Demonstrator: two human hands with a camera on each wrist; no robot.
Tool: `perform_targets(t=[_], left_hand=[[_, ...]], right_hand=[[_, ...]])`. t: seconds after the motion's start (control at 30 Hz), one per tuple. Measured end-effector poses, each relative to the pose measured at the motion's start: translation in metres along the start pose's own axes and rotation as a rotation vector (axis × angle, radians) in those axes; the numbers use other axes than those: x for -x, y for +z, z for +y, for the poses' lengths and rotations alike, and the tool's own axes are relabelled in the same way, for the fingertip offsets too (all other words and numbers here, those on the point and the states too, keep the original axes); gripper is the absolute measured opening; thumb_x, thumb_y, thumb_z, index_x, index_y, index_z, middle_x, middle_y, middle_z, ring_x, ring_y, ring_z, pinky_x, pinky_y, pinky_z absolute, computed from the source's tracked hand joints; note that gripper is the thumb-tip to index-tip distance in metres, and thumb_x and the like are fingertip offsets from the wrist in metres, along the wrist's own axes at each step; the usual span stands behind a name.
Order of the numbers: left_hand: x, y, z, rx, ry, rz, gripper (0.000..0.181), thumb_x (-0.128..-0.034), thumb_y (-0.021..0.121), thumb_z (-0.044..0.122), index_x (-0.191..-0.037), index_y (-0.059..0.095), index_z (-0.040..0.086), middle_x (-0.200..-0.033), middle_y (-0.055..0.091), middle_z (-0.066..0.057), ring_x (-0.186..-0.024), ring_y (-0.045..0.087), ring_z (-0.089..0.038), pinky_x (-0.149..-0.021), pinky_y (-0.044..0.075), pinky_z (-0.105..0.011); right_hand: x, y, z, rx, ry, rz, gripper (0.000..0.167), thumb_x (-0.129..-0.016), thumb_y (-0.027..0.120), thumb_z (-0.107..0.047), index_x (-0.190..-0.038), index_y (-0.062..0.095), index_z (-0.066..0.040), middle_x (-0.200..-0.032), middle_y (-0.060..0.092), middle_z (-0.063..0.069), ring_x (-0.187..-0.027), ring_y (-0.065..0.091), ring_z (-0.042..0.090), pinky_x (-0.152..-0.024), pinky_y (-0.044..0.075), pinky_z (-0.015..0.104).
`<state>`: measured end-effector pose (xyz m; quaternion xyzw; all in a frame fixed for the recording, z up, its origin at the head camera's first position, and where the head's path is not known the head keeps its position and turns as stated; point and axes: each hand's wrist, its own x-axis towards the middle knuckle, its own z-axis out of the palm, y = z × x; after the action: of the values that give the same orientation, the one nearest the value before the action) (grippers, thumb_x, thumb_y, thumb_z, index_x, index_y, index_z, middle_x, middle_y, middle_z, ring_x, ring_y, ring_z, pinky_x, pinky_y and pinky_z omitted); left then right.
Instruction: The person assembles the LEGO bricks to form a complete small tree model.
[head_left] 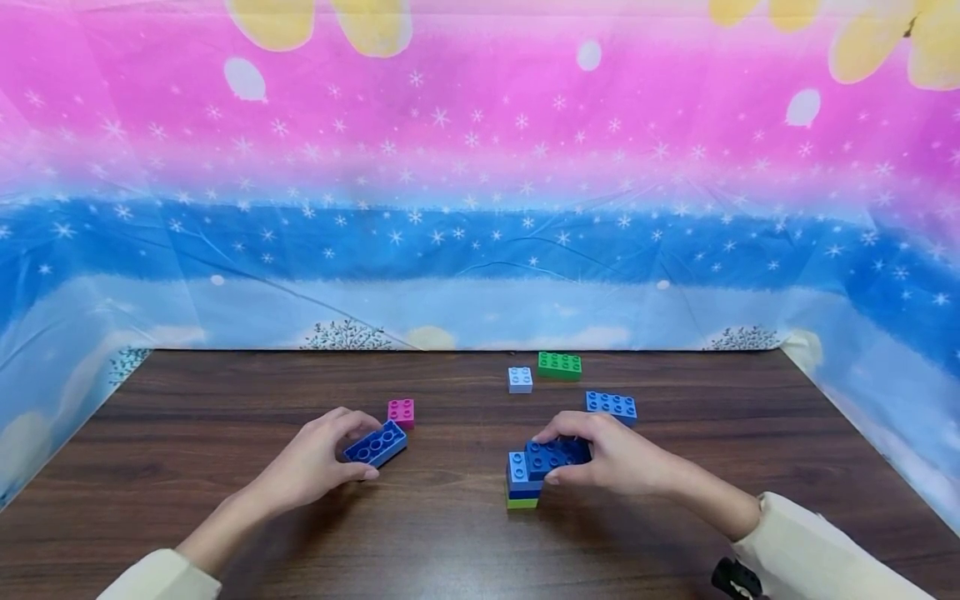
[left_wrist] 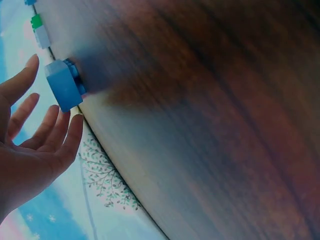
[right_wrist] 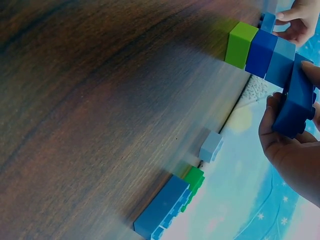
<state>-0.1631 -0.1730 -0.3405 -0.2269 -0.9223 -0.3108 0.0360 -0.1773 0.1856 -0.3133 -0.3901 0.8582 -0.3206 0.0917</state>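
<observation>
My left hand [head_left: 318, 454] holds a blue brick [head_left: 377, 445] by its end. That brick is upside down, its hollow underside facing up and its studs toward the table in the left wrist view. My right hand [head_left: 611, 454] grips a dark blue brick [head_left: 553, 458] between thumb and fingers. It lies across the top of a small stack, jutting out to the right; whether it is fully seated I cannot tell. From the bottom, the stack has a lime green brick [right_wrist: 241, 46], a dark blue brick [right_wrist: 261, 53] and a lighter blue brick [right_wrist: 280, 62].
Just beyond the left hand's brick sits a pink brick [head_left: 401, 413]. Behind the stack are a pale blue brick [head_left: 520, 380], a green brick [head_left: 559, 365] and a long blue brick [head_left: 611, 406]. A patterned cloth [head_left: 465, 242] borders the brown table [head_left: 247, 392].
</observation>
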Motion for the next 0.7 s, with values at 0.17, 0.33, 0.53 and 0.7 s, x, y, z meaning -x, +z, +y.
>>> perform_targets(t=[0.17,0.33,0.53,0.7], left_hand=[[0.0,0.0022,-0.0026,-0.004,0.009,-0.023,0.041,-0.071,0.079,0.015,-0.107,0.06,0.009,-0.094,0.055,-0.002,-0.088,0.055,-0.021,-0.069,0.046,-0.035],[0.0003,0.0035,-0.0053,0.001,0.016,-0.031,0.041,-0.0717,0.077,0.01,-0.108,0.059,0.009,-0.095,0.054,-0.002,-0.089,0.055,-0.023,-0.069,0.047,-0.035],[0.0002,0.0031,-0.0073,0.044,-0.001,-0.035,0.034,-0.0777,0.071,0.005,-0.109,0.06,0.01,-0.1,0.057,-0.005,-0.086,0.057,-0.02,-0.067,0.047,-0.031],[0.0012,0.0012,-0.0091,0.064,0.023,-0.045,0.029,-0.0829,0.065,0.004,-0.11,0.061,0.013,-0.107,0.06,-0.006,-0.084,0.056,-0.014,-0.068,0.046,-0.028]], right_hand=[[0.0,-0.0002,-0.0001,0.003,-0.005,0.003,0.033,-0.083,0.067,-0.027,-0.112,0.059,-0.013,-0.11,0.059,-0.003,-0.103,0.054,0.014,-0.085,0.045,0.03],[-0.0003,0.0,0.0003,-0.005,-0.001,0.004,0.033,-0.084,0.067,-0.027,-0.112,0.059,-0.013,-0.11,0.059,-0.003,-0.102,0.054,0.013,-0.084,0.046,0.029],[-0.0003,-0.0001,0.0,-0.009,0.003,0.004,0.032,-0.084,0.067,-0.026,-0.112,0.059,-0.013,-0.11,0.059,-0.003,-0.102,0.054,0.014,-0.083,0.046,0.029],[0.0,-0.0007,-0.0011,-0.01,0.006,0.003,0.032,-0.084,0.067,-0.026,-0.112,0.059,-0.013,-0.11,0.059,-0.002,-0.101,0.055,0.014,-0.082,0.046,0.029]])
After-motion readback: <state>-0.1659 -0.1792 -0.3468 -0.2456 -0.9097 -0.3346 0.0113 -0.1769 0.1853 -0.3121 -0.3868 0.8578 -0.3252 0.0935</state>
